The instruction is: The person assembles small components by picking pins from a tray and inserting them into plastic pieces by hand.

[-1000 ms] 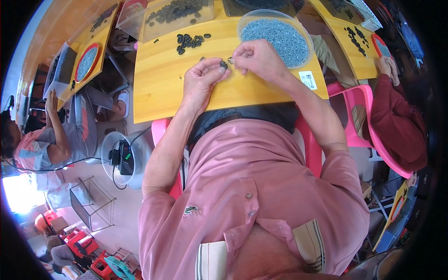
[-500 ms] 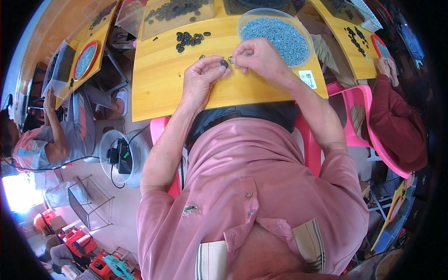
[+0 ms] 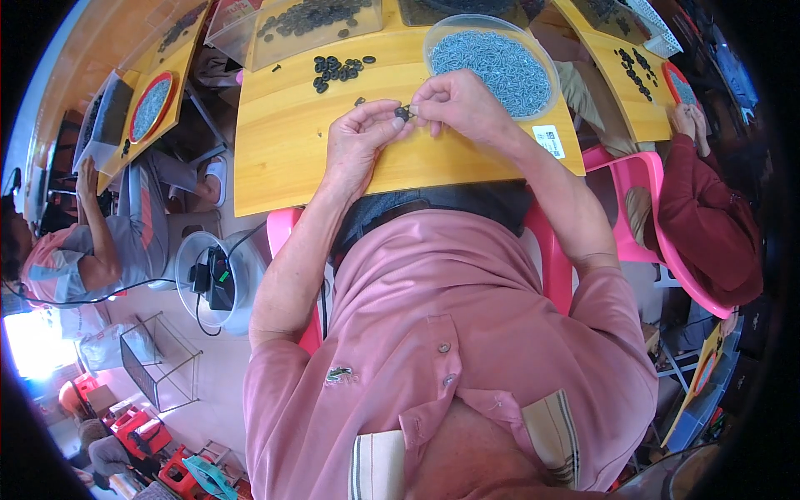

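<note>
Over the near part of the yellow table [image 3: 283,150], my left hand [image 3: 357,143] pinches a small round black part [image 3: 402,113] between thumb and fingers. Against its right side, my right hand [image 3: 463,103] is closed in a pinch on a tiny metal piece [image 3: 412,110], mostly hidden by the fingertips. A similar black piece [image 3: 360,101] lies just beyond my left fingers. Farther off is a loose group of black round parts [image 3: 332,73]. Behind my right hand stands a clear round tub [image 3: 553,87] full of small bluish metal screws [image 3: 492,62].
A clear bin [image 3: 250,42] of black parts stands at the far left, and a dark tray [image 3: 417,12] at the far edge. A white label [image 3: 548,142] is stuck near the right edge. Co-workers sit at tables on both sides; a pink chair [image 3: 679,258] is at right.
My right fingertips have moved slightly left and now bring the metal piece up against the black part in my left hand. The left hand has hardly moved.
</note>
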`<state>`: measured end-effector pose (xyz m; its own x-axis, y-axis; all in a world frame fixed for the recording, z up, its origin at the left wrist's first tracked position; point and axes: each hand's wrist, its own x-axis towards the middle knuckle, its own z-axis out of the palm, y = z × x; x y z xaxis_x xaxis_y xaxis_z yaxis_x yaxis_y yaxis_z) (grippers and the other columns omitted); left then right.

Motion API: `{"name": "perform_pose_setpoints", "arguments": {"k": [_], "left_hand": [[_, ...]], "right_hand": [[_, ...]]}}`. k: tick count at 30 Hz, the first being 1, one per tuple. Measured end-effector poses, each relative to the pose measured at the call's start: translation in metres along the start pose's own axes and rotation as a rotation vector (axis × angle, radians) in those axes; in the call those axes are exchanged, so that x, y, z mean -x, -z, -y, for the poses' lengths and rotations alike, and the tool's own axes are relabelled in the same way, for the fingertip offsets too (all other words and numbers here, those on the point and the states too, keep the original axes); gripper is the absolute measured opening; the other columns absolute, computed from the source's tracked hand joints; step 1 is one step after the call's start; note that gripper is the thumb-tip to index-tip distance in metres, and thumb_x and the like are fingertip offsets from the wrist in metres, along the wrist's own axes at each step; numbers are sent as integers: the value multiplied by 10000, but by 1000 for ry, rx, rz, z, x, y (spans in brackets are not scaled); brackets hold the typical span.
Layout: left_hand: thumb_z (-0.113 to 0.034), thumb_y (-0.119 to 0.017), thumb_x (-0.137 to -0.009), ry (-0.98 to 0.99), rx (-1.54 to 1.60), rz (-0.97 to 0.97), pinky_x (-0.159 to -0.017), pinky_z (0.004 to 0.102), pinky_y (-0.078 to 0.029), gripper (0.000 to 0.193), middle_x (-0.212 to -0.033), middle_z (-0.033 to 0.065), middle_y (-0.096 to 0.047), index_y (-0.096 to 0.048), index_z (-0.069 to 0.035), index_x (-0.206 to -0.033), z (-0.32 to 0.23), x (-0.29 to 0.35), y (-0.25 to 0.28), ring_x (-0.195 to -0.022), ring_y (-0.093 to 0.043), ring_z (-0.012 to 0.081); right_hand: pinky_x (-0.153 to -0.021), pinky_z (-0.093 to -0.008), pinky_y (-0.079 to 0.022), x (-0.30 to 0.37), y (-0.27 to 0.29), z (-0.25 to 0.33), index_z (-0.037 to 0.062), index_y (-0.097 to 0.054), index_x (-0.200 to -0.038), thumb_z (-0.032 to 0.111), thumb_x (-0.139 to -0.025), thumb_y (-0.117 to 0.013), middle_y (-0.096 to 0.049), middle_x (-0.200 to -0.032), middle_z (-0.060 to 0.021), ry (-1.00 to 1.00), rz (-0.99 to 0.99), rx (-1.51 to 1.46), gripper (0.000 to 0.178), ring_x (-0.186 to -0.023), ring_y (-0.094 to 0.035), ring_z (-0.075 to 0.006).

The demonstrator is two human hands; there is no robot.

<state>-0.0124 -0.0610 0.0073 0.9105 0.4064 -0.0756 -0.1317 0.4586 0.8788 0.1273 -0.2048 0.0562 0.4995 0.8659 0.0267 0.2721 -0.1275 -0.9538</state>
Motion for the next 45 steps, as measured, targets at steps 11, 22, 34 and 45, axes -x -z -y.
{"name": "perform_pose_setpoints", "arguments": {"k": [11,22,34,45], "left_hand": [[39,-655,-899,11,-24,-6,-815,290,-595,266,-1005,169,-697,-613,72,-1160,-2,1,-2,-902,-711,232],[55,-675,-877,-8,-59,-25,-811,301,-599,270,-993,171,-701,-623,73,-1141,3,1,-1,-890,-714,237],[33,-700,-855,-233,-297,44,-720,220,-533,299,-920,115,-725,-646,69,-1147,7,8,-11,-818,-690,132],[-14,-751,-840,-369,-365,-16,-733,218,-524,305,-939,87,-710,-663,51,-1125,8,7,-7,-832,-668,105]], "right_hand": [[-552,-241,-495,0,0,0,-57,-695,-865,114,-814,-642,-690,-713,-82,-18,-12,24,186,-584,-643,-110],[-544,-220,-458,1,0,3,-30,-674,-831,108,-829,-637,-680,-709,-60,-42,47,41,142,-582,-632,-96],[-540,-216,-459,3,4,2,-4,-672,-875,146,-884,-654,-655,-705,-35,-69,102,-171,151,-585,-613,-85],[-502,-220,-450,-3,6,-3,13,-686,-825,213,-841,-693,-640,-667,-25,-114,194,-272,200,-540,-581,-83]]}}
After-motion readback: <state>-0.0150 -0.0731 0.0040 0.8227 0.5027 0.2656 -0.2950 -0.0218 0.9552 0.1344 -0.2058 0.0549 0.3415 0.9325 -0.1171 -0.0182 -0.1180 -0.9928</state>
